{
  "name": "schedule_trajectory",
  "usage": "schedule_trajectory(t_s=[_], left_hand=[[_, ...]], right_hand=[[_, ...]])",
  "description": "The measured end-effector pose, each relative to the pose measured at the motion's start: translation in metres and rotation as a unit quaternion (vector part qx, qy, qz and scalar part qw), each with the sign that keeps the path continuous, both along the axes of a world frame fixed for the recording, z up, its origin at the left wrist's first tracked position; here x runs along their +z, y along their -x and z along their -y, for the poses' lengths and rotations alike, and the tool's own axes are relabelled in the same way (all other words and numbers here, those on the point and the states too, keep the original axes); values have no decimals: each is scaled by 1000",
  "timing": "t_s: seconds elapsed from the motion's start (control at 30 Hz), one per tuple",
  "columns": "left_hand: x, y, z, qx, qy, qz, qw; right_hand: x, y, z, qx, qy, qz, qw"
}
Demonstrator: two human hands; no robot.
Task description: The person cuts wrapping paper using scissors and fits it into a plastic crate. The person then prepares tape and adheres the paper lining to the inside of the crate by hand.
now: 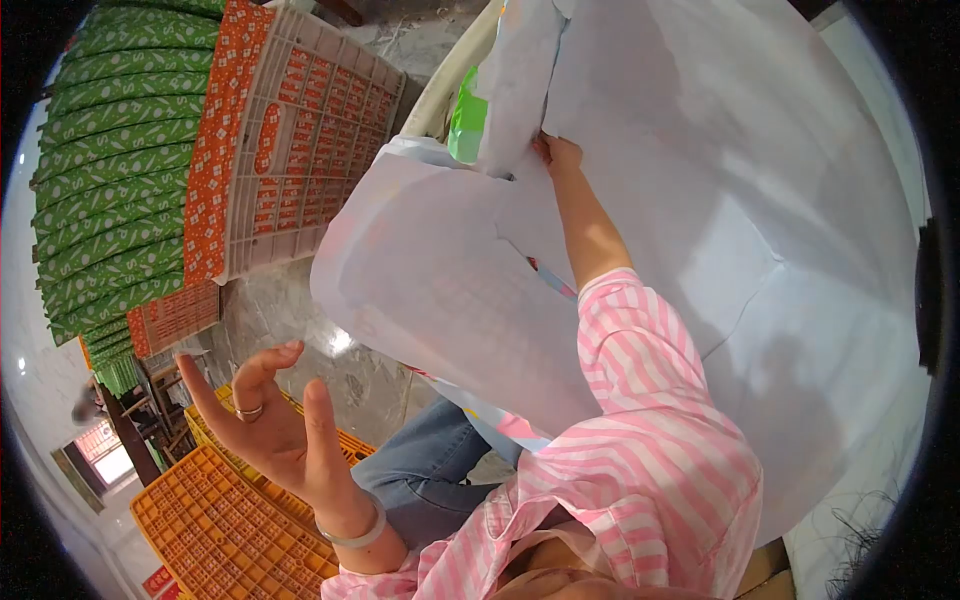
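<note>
My right hand reaches forward, its fingers closed on the edge of a white fabric sheet beside a dark slit between panels. The large white fabric spreads under that arm and drapes toward my lap. Coloured print shows along some of its turned edges, and a bright green patch is visible beside the pinched piece. On the left, my left hand is raised in the air with the fingers apart and holds nothing. It wears a ring and a pale bangle.
Yellow-orange plastic crates lie below my left hand. At upper left, a white plastic crate lined with orange print stands beside folded green printed cloth. Grey shiny floor shows between them.
</note>
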State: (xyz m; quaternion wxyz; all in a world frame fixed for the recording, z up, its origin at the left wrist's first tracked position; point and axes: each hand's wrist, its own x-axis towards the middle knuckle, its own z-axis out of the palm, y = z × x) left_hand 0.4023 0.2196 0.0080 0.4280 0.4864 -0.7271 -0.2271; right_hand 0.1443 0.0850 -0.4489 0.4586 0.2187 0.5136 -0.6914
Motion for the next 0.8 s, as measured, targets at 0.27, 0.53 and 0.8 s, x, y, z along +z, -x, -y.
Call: schedule_trajectory(t_s=[0.27,0.53,0.8], left_hand=[[1,2,-1,7,-3,1,1000],[1,5,-1,8,2,8,1000],[2,3,0,2,-5,-6,1000]], right_hand=[[-12,13,-1,116,15,7,993],[-2,7,2,78,7,18,997],[-7,0,-1,70,6,-28,997]])
